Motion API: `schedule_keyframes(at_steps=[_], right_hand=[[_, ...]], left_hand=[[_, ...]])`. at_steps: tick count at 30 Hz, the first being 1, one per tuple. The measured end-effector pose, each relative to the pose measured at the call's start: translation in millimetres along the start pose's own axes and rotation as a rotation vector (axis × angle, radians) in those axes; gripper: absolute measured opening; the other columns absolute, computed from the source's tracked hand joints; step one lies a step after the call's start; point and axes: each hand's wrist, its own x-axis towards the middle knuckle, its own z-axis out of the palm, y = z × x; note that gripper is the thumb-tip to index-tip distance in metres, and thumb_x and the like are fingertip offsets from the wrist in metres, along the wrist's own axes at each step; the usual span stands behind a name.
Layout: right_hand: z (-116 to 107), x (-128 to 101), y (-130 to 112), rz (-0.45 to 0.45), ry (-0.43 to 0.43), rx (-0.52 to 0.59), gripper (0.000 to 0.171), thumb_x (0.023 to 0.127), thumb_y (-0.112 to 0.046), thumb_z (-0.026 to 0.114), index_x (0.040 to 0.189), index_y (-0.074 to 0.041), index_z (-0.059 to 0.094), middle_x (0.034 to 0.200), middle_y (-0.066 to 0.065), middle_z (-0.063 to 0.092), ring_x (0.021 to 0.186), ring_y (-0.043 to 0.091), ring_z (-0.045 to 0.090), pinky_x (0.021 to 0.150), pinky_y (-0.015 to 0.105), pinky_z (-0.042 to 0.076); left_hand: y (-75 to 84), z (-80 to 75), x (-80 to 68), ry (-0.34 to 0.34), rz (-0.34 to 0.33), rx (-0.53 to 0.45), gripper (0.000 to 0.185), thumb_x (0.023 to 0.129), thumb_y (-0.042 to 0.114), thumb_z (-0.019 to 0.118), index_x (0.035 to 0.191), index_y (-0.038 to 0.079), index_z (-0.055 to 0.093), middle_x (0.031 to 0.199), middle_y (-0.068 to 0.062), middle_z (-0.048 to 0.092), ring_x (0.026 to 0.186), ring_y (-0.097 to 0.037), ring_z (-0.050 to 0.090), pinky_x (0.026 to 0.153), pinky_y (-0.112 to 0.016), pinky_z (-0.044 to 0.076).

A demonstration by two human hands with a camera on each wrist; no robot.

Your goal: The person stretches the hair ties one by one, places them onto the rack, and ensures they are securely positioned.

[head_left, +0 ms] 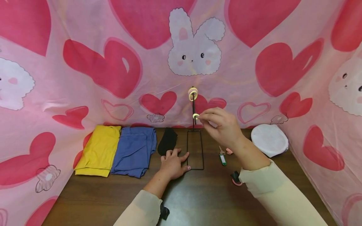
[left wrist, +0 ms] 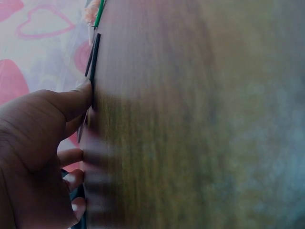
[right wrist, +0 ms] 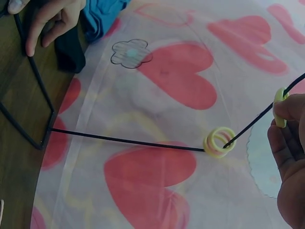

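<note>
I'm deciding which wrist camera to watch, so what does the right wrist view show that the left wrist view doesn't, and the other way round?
Only the right wrist view shows the right hand pinching a yellow ring, and the other rings around the wire of the black stand.

Only the left wrist view shows the green tag and the peach-coloured thing by it.

Both show the left hand touching the stand's base, the wooden table and the heart-print backdrop.
</note>
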Motion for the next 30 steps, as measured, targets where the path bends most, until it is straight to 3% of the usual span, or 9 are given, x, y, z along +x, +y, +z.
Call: schedule_keyframes(at_steps=[10,20,30], right_hand=[[16.1,8.0,17.1,0.091,-0.006,-0.003,0.019,0.086,-0.003,0.082,0.104,-0.007,0.081,0.107,0.005,0.074,0.097,0.02,0.071,0.081,0.041,0.059],[34.6,20.5,38.0,0.203,-0.013,0.017,0.028,0.089,-0.004,0.08,0.116,-0.002,0.076,0.115,0.01,0.069,0.085,0.021,0.072,0.08,0.038,0.06],[47.8,29.7,50.1,0.316,0.002,0.043,0.031,0.088,0.001,0.074,0.119,0.001,0.073,0.12,0.016,0.065,0.083,0.026,0.071,0.08,0.039,0.06]], left_hand=[[-1.2,0.9,-0.3,0.001,0.0,-0.004,0.065,0.094,0.06,0.067,0.154,0.04,0.05,0.163,-0.006,0.035,0.144,-0.039,0.029,0.101,-0.06,0.029],[-3.2,2.1,0.9,0.01,-0.002,0.003,0.065,0.095,0.06,0.067,0.154,0.042,0.049,0.163,-0.005,0.034,0.144,-0.038,0.028,0.101,-0.058,0.029],[-1.5,2.7,1.0,0.011,0.008,0.009,0.065,0.095,0.06,0.067,0.154,0.041,0.049,0.163,-0.005,0.035,0.144,-0.038,0.029,0.1,-0.059,0.029]])
